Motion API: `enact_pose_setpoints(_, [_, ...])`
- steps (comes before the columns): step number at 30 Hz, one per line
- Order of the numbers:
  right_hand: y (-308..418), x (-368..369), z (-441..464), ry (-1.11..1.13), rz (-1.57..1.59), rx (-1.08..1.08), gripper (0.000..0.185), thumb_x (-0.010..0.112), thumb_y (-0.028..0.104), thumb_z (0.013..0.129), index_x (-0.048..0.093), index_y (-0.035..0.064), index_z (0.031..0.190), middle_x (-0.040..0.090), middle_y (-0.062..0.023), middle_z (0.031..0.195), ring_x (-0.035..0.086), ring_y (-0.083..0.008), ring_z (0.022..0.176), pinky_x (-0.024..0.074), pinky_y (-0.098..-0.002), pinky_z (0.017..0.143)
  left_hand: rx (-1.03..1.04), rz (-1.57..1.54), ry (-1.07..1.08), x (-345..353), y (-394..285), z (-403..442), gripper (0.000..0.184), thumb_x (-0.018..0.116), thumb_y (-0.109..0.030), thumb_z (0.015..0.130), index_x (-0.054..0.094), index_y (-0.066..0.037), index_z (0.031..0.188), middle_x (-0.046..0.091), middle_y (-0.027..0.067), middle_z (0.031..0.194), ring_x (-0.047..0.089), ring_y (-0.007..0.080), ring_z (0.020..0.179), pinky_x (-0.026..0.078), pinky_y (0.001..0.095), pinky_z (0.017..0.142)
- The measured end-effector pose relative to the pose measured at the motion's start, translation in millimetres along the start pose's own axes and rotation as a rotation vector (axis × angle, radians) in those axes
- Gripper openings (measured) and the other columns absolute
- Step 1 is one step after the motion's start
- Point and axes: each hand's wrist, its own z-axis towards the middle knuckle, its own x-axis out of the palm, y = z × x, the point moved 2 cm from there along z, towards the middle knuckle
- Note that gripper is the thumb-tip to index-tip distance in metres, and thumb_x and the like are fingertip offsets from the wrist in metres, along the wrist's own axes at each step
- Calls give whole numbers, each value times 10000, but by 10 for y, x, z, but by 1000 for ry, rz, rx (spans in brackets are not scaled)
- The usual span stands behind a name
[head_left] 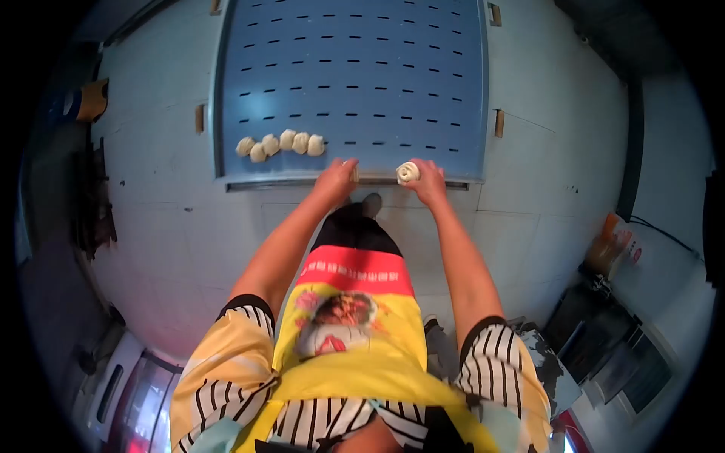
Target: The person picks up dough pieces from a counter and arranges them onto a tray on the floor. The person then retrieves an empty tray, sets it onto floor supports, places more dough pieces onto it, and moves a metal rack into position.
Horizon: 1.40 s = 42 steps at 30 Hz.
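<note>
My right hand [429, 181] holds a pale spiral dough roll [408, 173] above the front edge of the blue slotted tray [351, 106]. My left hand [337, 180] is closed over the same edge, left of the roll. A bit of pale dough [353, 174] shows at its fingertips, mostly hidden by the hand. Several pale dough pieces [288, 140] lie side by side on the tray, up and left of my left hand.
The tray has raised rims and rows of dark slots. Pale floor [559, 174] surrounds it, with small wooden blocks [499, 123] beside its sides. Dark equipment [596, 325] stands at the lower right, and a shoe [371, 204] shows below the front edge.
</note>
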Motion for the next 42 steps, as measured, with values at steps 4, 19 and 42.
enact_pose_setpoints(4, [-14, 163, 507, -21, -11, -4, 557, 786, 178, 581, 588, 210, 1101, 544, -29, 1064, 444, -283, 1029, 421, -379, 874, 50, 97, -6, 265, -50, 762, 558, 676, -128, 712, 450, -178, 1220, 492, 169, 1052, 569, 380, 909, 483, 463, 734])
enact_pose_setpoints(19, [-1099, 1120, 1333, -14, 84, -115, 620, 762, 41, 604, 553, 167, 1174, 467, -65, 1206, 438, -301, 1132, 446, -368, 887, 220, 458, -169, 1478, -222, 1835, 858, 737, -197, 675, 293, -287, 1403, 317, 125, 1419, 337, 338, 1274, 308, 446, 1003])
enact_pose_setpoints(42, [-2720, 98, 1225, -210, 161, 11, 613, 772, -1, 590, 563, 100, 1157, 504, -101, 1133, 493, -294, 1033, 446, -375, 857, 122, 13, -247, 2582, -1355, 2381, 697, 728, -38, 639, 472, -197, 1267, 452, 99, 1199, 440, 312, 1095, 488, 371, 825])
